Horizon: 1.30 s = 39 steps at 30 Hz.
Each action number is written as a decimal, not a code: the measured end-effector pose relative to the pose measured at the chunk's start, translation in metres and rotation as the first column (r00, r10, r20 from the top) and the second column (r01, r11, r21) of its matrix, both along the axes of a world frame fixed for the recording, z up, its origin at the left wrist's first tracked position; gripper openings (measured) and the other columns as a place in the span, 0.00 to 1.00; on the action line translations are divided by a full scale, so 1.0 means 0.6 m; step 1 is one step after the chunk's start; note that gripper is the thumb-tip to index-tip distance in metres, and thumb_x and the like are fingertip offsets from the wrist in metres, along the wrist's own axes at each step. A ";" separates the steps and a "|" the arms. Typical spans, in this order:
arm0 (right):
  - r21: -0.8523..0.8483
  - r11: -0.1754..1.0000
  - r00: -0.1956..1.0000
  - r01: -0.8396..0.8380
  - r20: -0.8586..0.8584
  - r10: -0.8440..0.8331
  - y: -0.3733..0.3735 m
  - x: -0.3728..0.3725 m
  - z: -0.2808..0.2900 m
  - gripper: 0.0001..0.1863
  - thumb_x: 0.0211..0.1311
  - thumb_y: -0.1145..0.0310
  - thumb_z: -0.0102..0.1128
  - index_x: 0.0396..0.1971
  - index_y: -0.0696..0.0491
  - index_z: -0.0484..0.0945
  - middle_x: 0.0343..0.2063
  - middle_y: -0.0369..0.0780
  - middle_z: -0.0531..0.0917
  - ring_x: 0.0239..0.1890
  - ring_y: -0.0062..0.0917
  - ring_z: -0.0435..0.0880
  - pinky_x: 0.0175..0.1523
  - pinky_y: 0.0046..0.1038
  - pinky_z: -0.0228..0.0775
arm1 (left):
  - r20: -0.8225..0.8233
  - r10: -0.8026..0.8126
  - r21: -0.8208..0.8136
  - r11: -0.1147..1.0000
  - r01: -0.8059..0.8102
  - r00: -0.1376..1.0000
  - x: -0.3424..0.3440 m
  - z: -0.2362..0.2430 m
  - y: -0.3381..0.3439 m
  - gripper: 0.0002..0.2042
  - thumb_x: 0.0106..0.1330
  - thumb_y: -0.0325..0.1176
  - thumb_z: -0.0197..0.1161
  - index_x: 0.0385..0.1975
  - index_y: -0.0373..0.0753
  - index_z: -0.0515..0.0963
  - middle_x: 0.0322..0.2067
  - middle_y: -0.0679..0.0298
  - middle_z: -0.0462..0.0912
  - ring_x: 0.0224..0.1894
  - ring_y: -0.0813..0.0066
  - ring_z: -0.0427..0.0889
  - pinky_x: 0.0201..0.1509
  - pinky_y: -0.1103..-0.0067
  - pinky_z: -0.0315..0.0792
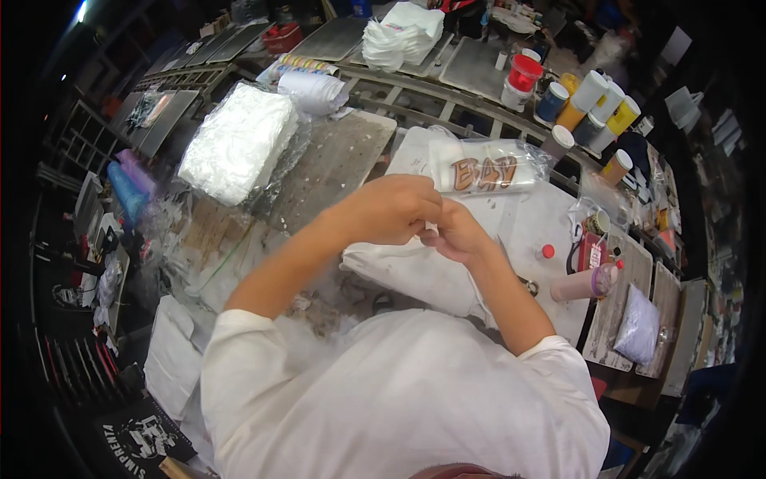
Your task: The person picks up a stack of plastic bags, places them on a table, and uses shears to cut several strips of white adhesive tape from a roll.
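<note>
My left hand (392, 209) and my right hand (456, 230) meet above the white-covered table (550, 215). Both are closed, fingertips pinched together. Whatever they hold, if anything, is hidden or too small to make out. Just beyond them lies a clear plastic bag (529, 155) around a folded white cloth with brown lettering (485, 174). To the left, a stack of white items in clear wrap (238, 144) rests partly on a grey, speckled board (339, 160). A small red cap (547, 251) sits on the table right of my right hand.
At the right stand a pinkish bottle (576, 284), a small bag of white material (637, 326) and several ink jars (589, 92). A red tub (524, 73) stands farther back. White folded cloths (403, 36) lie on the far boards. White rolls (313, 90) lie beyond the wrapped stack.
</note>
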State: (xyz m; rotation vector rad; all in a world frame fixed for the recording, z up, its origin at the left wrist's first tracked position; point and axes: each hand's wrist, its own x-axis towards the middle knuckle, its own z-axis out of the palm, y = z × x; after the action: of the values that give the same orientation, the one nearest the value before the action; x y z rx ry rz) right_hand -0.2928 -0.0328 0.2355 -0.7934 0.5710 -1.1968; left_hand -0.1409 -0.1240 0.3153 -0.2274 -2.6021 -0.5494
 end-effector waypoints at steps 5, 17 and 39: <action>0.103 0.985 0.936 0.137 -0.339 -0.095 0.018 0.002 0.035 0.09 0.64 0.70 0.56 0.40 0.59 0.77 0.31 0.33 0.80 0.22 0.11 0.68 0.22 0.17 0.58 | 0.323 -0.020 0.421 0.898 -0.125 0.946 0.018 0.014 -0.006 0.06 0.48 0.20 0.64 0.28 0.35 0.80 0.28 0.63 0.79 0.23 0.73 0.75 0.30 0.77 0.71; -0.623 0.580 0.196 0.526 -0.574 -0.795 0.047 0.046 0.041 0.03 0.54 0.81 0.59 0.28 0.60 0.81 0.25 0.41 0.83 0.22 0.22 0.80 0.28 0.22 0.70 | -0.003 0.269 0.676 -0.709 0.201 0.963 0.013 -0.082 0.070 0.07 0.67 0.32 0.58 0.28 0.36 0.75 0.24 0.68 0.74 0.23 0.84 0.66 0.29 0.86 0.64; -0.878 0.428 0.139 0.214 -0.407 -0.903 0.032 0.017 0.004 0.12 0.43 0.86 0.60 0.29 0.56 0.82 0.26 0.38 0.83 0.24 0.26 0.81 0.27 0.22 0.71 | 0.214 0.314 0.794 -0.608 0.022 0.925 0.027 -0.118 0.104 0.11 0.66 0.28 0.58 0.44 0.30 0.78 0.30 0.63 0.81 0.30 0.77 0.77 0.40 0.82 0.72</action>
State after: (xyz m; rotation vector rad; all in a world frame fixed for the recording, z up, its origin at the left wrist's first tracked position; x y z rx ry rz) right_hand -0.2827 -0.0134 0.2378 -2.0410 1.5770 -1.7703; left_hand -0.1250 -0.0618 0.2446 0.8258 -0.5983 -2.3219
